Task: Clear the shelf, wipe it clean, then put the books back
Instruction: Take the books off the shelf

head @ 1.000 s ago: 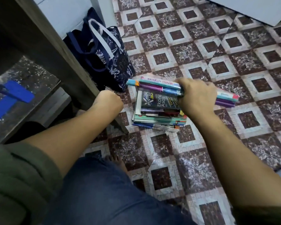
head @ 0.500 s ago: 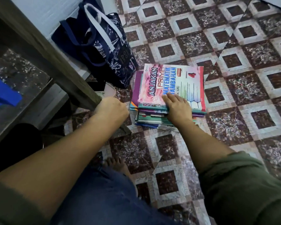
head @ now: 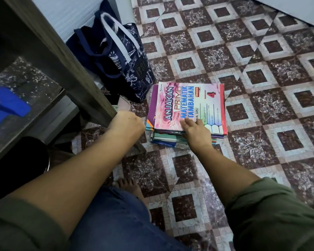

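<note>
The books [head: 164,138] lie in a flat stack on the floor [head: 272,127], at the middle of the frame. The top book [head: 188,100] is a pink one with "ANJAKAN PRIMA MATEMATIK TAMBAHAN" on its cover, and a purple cover shows under its left edge.

The right hand [head: 196,132] comes in from the lower right and rests on the top book at its near edge. Its fingers [head: 186,122] lie fairly straight and spread on the cover, curled round nothing. Most of the stack lies above and to the left of this hand in the frame, with a strip of it showing to the hand's right.

The left hand [head: 128,124] is just left of the stack, at or very near its left edge. Only the back of the hand and the wrist show, and the fingers are hidden, so I cannot tell whether it holds anything.

The shelf [head: 65,66] fills the upper left, its wooden corner ending just above the left hand. A blue thing [head: 13,104] lies on its dark speckled board. A navy bag [head: 121,60] with pale straps stands above and left of the stack, beside the shelf. A bare foot [head: 129,185] shows low in the centre, above a denim knee.
</note>
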Demonstrator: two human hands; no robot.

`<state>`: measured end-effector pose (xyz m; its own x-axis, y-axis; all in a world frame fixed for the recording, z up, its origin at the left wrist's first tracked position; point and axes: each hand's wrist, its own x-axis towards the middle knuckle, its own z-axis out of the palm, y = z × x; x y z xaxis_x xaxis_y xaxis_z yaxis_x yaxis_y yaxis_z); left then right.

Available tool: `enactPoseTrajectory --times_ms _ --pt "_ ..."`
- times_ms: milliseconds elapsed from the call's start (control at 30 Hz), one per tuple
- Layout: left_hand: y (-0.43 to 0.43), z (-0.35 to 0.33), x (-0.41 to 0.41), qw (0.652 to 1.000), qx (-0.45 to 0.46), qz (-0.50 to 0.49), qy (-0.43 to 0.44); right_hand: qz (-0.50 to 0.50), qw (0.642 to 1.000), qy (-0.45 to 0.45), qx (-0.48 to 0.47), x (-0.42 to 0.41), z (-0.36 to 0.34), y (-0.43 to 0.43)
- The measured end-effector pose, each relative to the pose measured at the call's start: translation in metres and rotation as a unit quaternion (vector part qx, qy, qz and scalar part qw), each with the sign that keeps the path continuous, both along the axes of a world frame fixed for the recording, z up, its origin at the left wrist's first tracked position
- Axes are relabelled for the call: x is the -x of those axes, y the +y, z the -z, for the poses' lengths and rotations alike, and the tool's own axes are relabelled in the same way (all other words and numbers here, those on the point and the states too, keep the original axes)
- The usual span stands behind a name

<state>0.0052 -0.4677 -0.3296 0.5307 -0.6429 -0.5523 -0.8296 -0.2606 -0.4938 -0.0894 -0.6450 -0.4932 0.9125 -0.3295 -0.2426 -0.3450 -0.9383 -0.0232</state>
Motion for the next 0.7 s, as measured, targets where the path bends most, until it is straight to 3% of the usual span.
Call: enactPoseTrajectory --times_ms 167,233,333,400,467,533,600,700 --pt "0.004 0.004 -0.003 1.0 -0.001 0.012 0.007 -0.001 1.0 0.001 -0.004 0.001 0.0 0.005" --pt "0.014 0.002 -0.002 0.997 0.003 0.072 0.03 0.015 0.999 0.028 -0.016 -0.003 -0.009 0.011" --pt "0.051 -0.001 -0.003 0.962 0.132 0.23 0.07 0.028 0.997 0.067 -0.034 -0.005 -0.037 0.041" --pt "0.089 -0.003 -0.002 0.943 0.222 0.237 0.071 -0.008 0.997 0.042 -0.065 -0.002 -0.064 0.068" --pt "0.13 -0.011 0.005 0.948 0.281 0.138 0.058 -0.052 0.991 0.012 -0.12 0.002 -0.096 0.099" --pt "0.174 -0.02 0.012 0.94 0.336 -0.03 0.054 -0.102 0.983 -0.017 -0.151 0.003 -0.128 0.127" --pt "0.224 -0.038 0.021 0.908 0.365 -0.2 0.041 -0.166 0.973 -0.049 -0.15 -0.002 -0.162 0.154" --pt "0.304 -0.07 0.043 0.861 0.381 -0.336 -0.01 -0.261 0.95 -0.086 -0.151 -0.011 -0.21 0.199"
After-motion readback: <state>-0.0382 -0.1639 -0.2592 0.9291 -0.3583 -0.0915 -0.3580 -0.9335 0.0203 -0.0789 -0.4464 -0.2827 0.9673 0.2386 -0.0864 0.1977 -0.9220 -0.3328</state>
